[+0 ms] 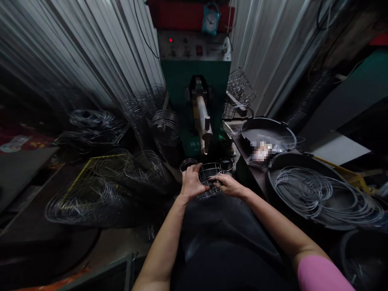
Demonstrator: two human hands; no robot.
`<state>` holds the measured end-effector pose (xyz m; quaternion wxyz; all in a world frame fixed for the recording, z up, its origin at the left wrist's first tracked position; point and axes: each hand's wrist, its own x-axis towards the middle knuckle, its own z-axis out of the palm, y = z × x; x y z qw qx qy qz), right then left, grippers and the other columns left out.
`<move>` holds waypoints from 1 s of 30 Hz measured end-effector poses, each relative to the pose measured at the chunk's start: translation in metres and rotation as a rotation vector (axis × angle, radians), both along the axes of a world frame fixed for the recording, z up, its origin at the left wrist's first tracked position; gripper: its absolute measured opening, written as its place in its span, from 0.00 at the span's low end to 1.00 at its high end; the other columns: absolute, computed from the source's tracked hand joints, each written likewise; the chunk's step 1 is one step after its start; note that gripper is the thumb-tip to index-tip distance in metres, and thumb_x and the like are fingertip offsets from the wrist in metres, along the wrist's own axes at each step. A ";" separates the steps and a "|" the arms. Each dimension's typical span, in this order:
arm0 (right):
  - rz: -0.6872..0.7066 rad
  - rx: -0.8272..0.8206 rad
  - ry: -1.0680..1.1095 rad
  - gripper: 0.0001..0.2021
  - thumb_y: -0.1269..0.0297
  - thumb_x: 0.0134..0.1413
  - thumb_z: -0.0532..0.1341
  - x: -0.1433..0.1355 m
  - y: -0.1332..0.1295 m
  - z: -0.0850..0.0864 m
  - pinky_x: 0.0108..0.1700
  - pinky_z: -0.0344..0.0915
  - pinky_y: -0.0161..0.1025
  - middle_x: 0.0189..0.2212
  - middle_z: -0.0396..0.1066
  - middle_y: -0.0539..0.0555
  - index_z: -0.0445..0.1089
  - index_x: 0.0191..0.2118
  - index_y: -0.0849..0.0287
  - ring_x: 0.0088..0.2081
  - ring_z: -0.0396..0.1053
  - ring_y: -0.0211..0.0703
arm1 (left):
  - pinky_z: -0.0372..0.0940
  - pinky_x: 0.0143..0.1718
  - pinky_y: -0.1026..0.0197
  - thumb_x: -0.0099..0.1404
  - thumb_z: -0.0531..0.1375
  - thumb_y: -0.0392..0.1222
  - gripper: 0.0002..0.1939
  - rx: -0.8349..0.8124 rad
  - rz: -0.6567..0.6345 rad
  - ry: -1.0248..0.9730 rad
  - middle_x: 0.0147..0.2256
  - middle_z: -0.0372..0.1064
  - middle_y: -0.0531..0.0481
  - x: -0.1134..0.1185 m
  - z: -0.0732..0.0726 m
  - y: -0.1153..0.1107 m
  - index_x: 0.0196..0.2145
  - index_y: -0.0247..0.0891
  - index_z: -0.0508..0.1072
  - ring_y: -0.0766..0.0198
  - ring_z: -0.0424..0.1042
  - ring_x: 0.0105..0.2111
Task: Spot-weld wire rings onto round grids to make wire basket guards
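Bare metal wire, head view: a small wire basket [211,170] sits between the two hands, above the dark apron [224,230] and low in front of the green machine [174,89].

Left hand [193,180] – on the basket's left side, thumb toward the wearer and fingers toward the machine, set moderately wide with the wirework held between. Right hand [228,185] – comes in from the right, fingers bent and drawn narrow at the near right part of the mesh; cannot tell whether they pinch a wire or only rest against it.

Key relation: the machine's pale arm [202,115] slopes down toward the wearer and ends in a tip [206,150], in line with the basket's left half and just beyond its far rim in this view. Left fingertips lie nearer to that tip than the right ones. Tip and wire look apart, though depth is hard to judge. Basket outline reads as rounded; long axis not determinable, since the hands cover much of it.

Surroundings: a red lamp [170,40] is lit on the panel. Loose wire rings [303,190] lie in a dark pan [270,182] to the right; stacked wire mesh [91,198] stands to the left, well apart from the hands.
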<state>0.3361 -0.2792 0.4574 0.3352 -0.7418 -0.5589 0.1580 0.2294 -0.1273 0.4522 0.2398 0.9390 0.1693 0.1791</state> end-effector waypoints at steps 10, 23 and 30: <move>0.017 0.062 -0.065 0.10 0.74 0.50 0.59 0.009 0.008 -0.009 0.39 0.67 0.37 0.34 0.72 0.55 0.72 0.39 0.59 0.36 0.71 0.41 | 0.56 0.52 0.50 0.38 0.67 0.44 0.45 -0.036 -0.045 0.022 0.51 0.61 0.43 0.011 0.002 0.013 0.55 0.40 0.58 0.49 0.60 0.51; -0.009 0.118 -0.143 0.07 0.73 0.51 0.60 0.031 0.033 -0.008 0.37 0.67 0.35 0.33 0.73 0.56 0.73 0.35 0.60 0.35 0.72 0.41 | 0.56 0.52 0.51 0.38 0.67 0.40 0.43 -0.092 -0.052 -0.042 0.50 0.61 0.44 0.036 -0.003 0.040 0.54 0.39 0.60 0.51 0.61 0.51; -0.011 0.116 -0.117 0.08 0.77 0.48 0.60 0.052 0.052 0.001 0.38 0.66 0.35 0.32 0.73 0.54 0.73 0.33 0.59 0.34 0.71 0.40 | 0.60 0.49 0.53 0.38 0.68 0.44 0.44 -0.148 -0.028 0.043 0.47 0.63 0.44 0.058 0.005 0.054 0.54 0.40 0.61 0.51 0.65 0.48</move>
